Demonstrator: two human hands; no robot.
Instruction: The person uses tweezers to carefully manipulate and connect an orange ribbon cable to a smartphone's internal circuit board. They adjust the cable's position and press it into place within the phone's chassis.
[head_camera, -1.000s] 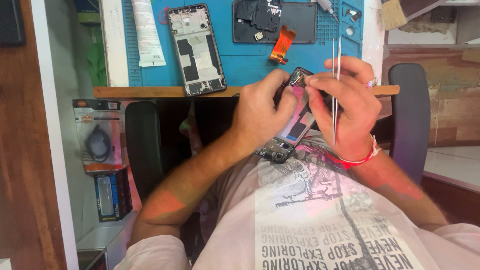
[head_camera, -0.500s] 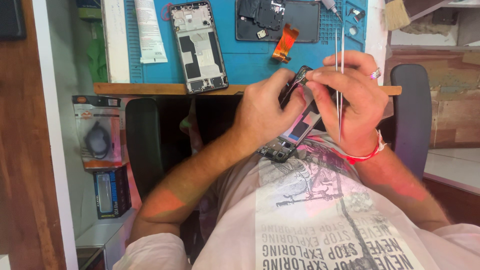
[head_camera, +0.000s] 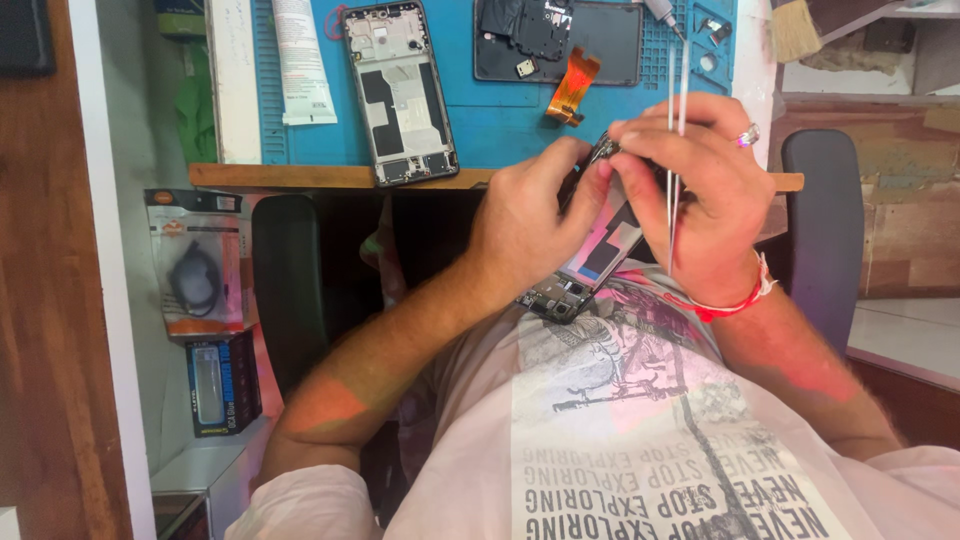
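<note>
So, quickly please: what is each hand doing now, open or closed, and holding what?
Left hand: closed on the opened phone, gripping its left edge.
Right hand: closed, fingers on the phone's top end, with metal tweezers held in it.

shiny metal tweezers (head_camera: 677, 150), matt blue rubbery mat (head_camera: 500, 120)

I have a single head view, looking steeply down past the chest, close on the hands (head_camera: 620, 215) and the bench edge (head_camera: 340, 177).
</note>
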